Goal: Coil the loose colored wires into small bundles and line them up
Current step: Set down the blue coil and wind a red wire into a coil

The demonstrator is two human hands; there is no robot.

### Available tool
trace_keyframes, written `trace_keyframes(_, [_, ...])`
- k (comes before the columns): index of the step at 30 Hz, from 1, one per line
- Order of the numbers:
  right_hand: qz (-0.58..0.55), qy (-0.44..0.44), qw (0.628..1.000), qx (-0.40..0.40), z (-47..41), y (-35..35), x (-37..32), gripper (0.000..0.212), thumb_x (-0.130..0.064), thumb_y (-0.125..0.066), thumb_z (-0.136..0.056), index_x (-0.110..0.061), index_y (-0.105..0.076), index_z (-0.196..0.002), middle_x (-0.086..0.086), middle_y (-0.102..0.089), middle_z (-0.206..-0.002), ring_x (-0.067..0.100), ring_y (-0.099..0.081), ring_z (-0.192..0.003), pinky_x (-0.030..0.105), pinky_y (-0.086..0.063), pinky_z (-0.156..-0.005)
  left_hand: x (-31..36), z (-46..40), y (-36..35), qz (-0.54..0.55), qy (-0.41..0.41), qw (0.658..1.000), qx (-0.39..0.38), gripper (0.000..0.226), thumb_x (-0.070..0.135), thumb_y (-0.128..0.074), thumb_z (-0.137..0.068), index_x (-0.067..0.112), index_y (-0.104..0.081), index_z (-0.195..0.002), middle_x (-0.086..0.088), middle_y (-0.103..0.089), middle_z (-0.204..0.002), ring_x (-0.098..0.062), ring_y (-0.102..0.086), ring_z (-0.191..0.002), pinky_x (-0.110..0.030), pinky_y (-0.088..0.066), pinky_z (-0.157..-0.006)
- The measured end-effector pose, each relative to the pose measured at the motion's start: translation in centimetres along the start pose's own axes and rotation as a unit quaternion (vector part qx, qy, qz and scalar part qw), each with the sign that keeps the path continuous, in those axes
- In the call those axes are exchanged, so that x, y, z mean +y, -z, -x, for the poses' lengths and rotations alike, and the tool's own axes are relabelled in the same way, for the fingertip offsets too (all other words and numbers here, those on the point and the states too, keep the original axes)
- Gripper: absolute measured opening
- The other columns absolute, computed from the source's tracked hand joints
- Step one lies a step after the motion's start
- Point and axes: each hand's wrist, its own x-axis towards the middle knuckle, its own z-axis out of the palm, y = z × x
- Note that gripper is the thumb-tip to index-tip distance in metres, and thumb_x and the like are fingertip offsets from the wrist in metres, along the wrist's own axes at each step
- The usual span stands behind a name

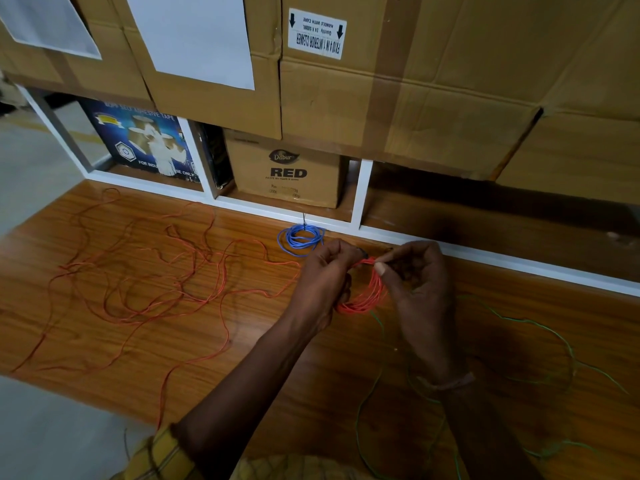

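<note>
A red wire coil (367, 295) hangs between my two hands above the wooden surface. My left hand (323, 276) grips the coil's left side, fingers curled round it. My right hand (417, 276) pinches the coil's top with thumb and finger. The rest of the red wire (145, 271) trails leftward in loose tangled loops. A tied blue wire bundle (300, 236) lies just beyond my left hand, near the white shelf edge. A loose green wire (540, 344) sprawls at the right and under my right forearm.
The wooden surface (242, 358) ends at the left against a grey floor (38, 427). A white shelf frame (360, 195) at the back holds a Dabur RED carton (287, 171) and a blue tape box (138, 136). Large cardboard boxes (415, 81) overhang above.
</note>
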Motion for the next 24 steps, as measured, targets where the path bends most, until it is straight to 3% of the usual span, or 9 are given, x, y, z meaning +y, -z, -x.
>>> trace_keyframes(4, [-0.101, -0.046, 0.994, 0.014, -0.8, 0.1, 0.2, 0.038, 0.004, -0.076, -0.085, -0.003, -0.053, -0.115, 0.013, -0.073, -0.099, 0.025, -0.072, -0.095, 0.033, -0.058, -0.087, -0.1, -0.2, -0.1, 0.006, -0.013, 1.000, 0.002, 0.020, 0.004, -0.065, -0.099, 0.013, -0.064, -0.081, -0.010, -0.048, -0.068, -0.011, -0.033, -0.040, -0.019, -0.025, -0.041])
trace_keyframes(7, [-0.158, -0.080, 0.984, 0.018, -1.0, 0.3, 0.4, 0.036, -0.002, -0.077, -0.083, 0.000, -0.057, -0.112, 0.024, -0.070, -0.103, 0.028, -0.070, -0.095, 0.031, -0.058, -0.085, -0.2, -0.2, -0.1, 0.007, -0.023, 1.000, -0.003, 0.019, 0.005, -0.068, -0.099, 0.012, -0.066, -0.081, -0.016, -0.047, -0.073, -0.011, -0.033, -0.040, -0.019, -0.026, -0.040])
trace_keyframes(12, [-0.270, -0.125, 0.954, -0.020, -1.3, 0.7, 0.8, 0.033, -0.026, -0.083, -0.078, -0.008, -0.067, -0.100, 0.015, -0.069, -0.099, 0.025, -0.065, -0.096, 0.030, -0.056, -0.086, -0.5, -0.1, -0.4, -0.001, -0.037, 0.999, -0.001, 0.013, 0.007, -0.069, -0.099, -0.006, -0.069, -0.099, -0.019, -0.053, -0.083, -0.011, -0.032, -0.040, -0.018, -0.026, -0.041])
trace_keyframes(14, [-0.300, -0.136, 0.944, -0.025, -1.4, 0.7, 0.6, 0.023, -0.022, -0.078, -0.082, -0.009, -0.068, -0.098, 0.012, -0.069, -0.096, 0.021, -0.066, -0.092, 0.028, -0.056, -0.084, -0.7, -0.1, -0.6, 0.000, -0.042, 0.999, 0.002, 0.017, 0.007, -0.069, -0.098, -0.009, -0.069, -0.105, -0.017, -0.053, -0.078, -0.010, -0.032, -0.039, -0.017, -0.026, -0.041])
trace_keyframes(18, [-0.308, -0.148, 0.940, -0.027, -1.5, 0.5, 0.3, 0.006, -0.009, -0.064, -0.090, -0.006, -0.066, -0.095, 0.004, -0.069, -0.085, 0.011, -0.065, -0.077, 0.023, -0.055, -0.074, -0.8, -0.1, -0.6, -0.002, -0.053, 0.999, 0.007, 0.009, 0.008, -0.073, -0.097, 0.000, -0.070, -0.097, -0.003, -0.051, -0.060, -0.008, -0.032, -0.037, -0.017, -0.026, -0.041])
trace_keyframes(24, [-0.276, -0.141, 0.950, -0.025, -1.5, 0.4, 0.2, 0.005, -0.011, -0.066, -0.090, -0.007, -0.068, -0.094, 0.002, -0.070, -0.084, 0.011, -0.065, -0.077, 0.022, -0.053, -0.071, -0.7, 0.1, -0.6, -0.012, -0.061, 0.998, 0.022, 0.024, 0.010, -0.070, -0.100, -0.013, -0.069, -0.105, -0.018, -0.054, -0.078, -0.007, -0.034, -0.038, -0.018, -0.029, -0.041])
